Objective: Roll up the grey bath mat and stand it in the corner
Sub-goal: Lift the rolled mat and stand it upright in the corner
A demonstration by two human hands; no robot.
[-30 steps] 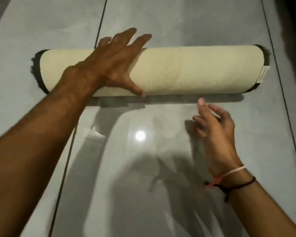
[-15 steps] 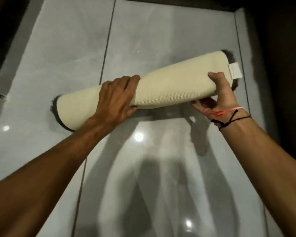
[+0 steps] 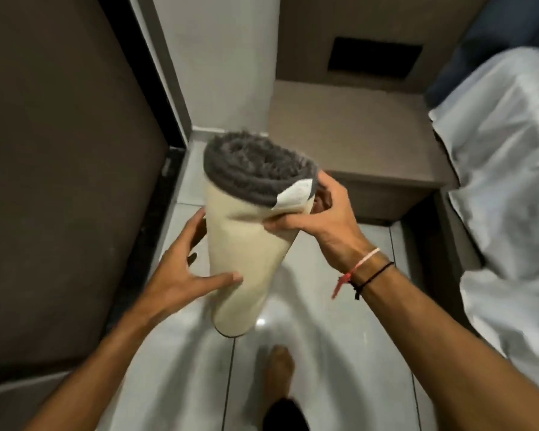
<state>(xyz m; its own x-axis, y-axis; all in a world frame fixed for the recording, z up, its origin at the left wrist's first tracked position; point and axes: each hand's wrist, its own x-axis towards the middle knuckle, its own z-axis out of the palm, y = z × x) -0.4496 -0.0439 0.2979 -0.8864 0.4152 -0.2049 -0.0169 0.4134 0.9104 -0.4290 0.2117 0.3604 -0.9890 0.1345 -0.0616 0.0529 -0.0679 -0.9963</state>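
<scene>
A strip of glossy pale grey tiled floor (image 3: 196,169) is running open toward the white wall corner (image 3: 224,88). A dark brown panel (image 3: 59,181) is closing off the left flank. A low brown upholstered cabinet (image 3: 349,132) is blocking the right, and white rumpled bedding (image 3: 504,169) is crowding in beyond it. The rolled grey bath mat with cream backing (image 3: 246,253) is filling the middle of the passage, leaving a narrow gap on either side. A bare foot (image 3: 279,371) is occupying the near tiles.
</scene>
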